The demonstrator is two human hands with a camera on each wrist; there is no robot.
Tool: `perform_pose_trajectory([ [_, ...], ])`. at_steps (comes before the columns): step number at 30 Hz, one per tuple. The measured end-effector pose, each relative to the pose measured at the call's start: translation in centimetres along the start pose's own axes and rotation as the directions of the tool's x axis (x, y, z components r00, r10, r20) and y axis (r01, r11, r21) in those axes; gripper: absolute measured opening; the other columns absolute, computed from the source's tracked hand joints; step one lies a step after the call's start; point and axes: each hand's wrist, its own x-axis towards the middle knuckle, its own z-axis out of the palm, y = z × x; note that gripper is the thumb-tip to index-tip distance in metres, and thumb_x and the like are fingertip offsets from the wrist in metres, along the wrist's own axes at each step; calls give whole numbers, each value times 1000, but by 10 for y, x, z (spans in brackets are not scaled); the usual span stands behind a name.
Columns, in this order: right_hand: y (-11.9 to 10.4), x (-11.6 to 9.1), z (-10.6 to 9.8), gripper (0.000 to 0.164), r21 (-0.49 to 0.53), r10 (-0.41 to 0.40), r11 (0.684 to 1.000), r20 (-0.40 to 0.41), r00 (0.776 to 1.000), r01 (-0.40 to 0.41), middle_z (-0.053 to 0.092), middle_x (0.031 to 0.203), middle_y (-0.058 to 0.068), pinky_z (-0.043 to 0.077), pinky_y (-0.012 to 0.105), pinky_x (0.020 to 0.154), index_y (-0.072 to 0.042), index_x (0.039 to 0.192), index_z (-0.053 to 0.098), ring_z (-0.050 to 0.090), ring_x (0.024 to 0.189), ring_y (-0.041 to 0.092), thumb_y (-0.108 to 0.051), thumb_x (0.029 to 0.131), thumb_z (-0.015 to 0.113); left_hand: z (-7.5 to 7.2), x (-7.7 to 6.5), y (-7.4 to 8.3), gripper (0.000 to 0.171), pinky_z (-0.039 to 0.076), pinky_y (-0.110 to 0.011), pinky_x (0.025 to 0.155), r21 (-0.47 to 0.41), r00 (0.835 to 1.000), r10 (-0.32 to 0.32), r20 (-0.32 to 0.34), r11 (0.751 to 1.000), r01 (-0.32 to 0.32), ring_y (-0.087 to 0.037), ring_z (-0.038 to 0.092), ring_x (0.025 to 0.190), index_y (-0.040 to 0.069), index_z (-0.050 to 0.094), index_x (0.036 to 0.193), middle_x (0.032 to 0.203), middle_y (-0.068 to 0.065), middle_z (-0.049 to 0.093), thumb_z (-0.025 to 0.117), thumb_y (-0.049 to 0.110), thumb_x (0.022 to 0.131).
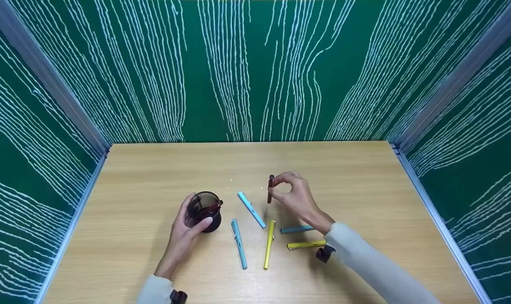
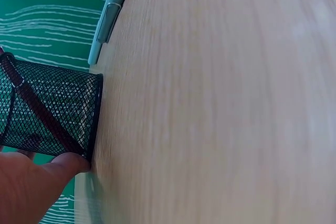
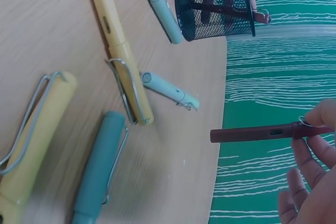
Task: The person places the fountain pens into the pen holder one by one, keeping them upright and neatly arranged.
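Note:
My left hand (image 1: pixel 183 237) grips a black mesh pen cup (image 1: pixel 213 223), thumb and fingers on opposite sides of it. A dark red pen (image 2: pixel 39 106) leans inside the cup, its clip end sticking out past the rim. Over the table, to the right of the cup, my right hand (image 1: pixel 298 197) pinches a second dark red pen (image 3: pixel 252 134) near its clip end between thumb and fingers. That pen hangs nearly upright, its lower end off the tabletop. Between the hands lie a light blue pen (image 1: pixel 251 210), another blue pen (image 1: pixel 239 244) and a yellow pen (image 1: pixel 269 245).
Under my right forearm lie a teal-blue pen (image 1: pixel 297 229) and a yellow pen (image 1: pixel 305 245). The wooden table (image 1: pixel 154 169) is bordered by green panels (image 1: pixel 255 105) with white wavy lines. A few tiny yellow specks dot the wood beyond the pens.

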Motion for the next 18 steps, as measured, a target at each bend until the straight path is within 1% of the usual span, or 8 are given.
perform_pose_trajectory([
  [9, -8, 6, 6, 13, 1, -22, 1000, -4, 1000, 22, 75, 108, -1, 50, 50, 105, -16, 104, 83, 63, 114, 24, -13, 93, 89, 0, -1, 1, 93, 30, -47, 133, -5, 1000, -7, -2, 1000, 7, -32, 41, 159, 13, 33, 173, 170, -13, 45, 86, 9, 96],
  [13, -11, 8, 9, 13, 13, -29, 1000, -3, 1000, 29, 75, 107, -3, 49, 50, 105, -17, 104, 83, 62, 114, 23, -13, 94, 89, 0, -1, 1, 93, 30, -46, 133, -7, 1000, -8, -4, 1000, 7, -32, 41, 159, 17, 35, 173, 171, -12, 44, 86, 10, 95],
  [18, -14, 12, 13, 13, 15, -65, 998, -11, 998, 65, 76, 105, -3, 50, 48, 102, -15, 103, 83, 62, 112, 21, -11, 93, 89, 0, -1, 1, 93, 31, -45, 132, -9, 1000, -3, -6, 1000, 3, -32, 41, 159, 17, 35, 172, 171, -13, 45, 86, 9, 94],
])
